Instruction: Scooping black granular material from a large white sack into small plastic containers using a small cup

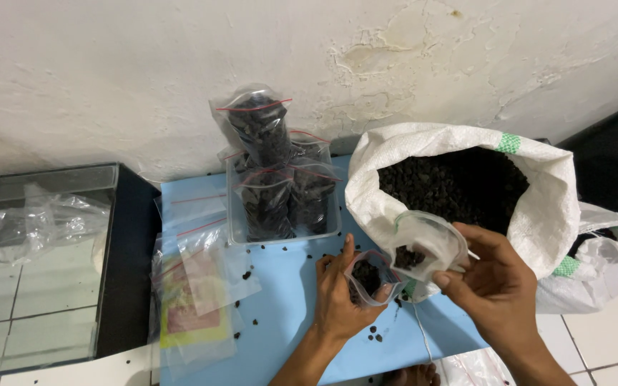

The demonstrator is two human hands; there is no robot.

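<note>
My left hand [341,300] grips a small clear zip bag [370,277] with dark granules in it, held open above the blue board [287,300]. My right hand [491,282] holds a clear plastic cup [423,243] tilted toward that bag, with some dark granules inside. The cup sits right over the rim of a large white woven sack [538,207] filled with black granules [459,186]. A few granules lie loose on the board below my left hand.
A clear tub [234,229] near the wall holds several filled zip bags [260,129]. Empty zip bags [202,286] lie stacked at the board's left. A glass tank [37,264] with crumpled plastic stands at far left. White floor tiles show at right.
</note>
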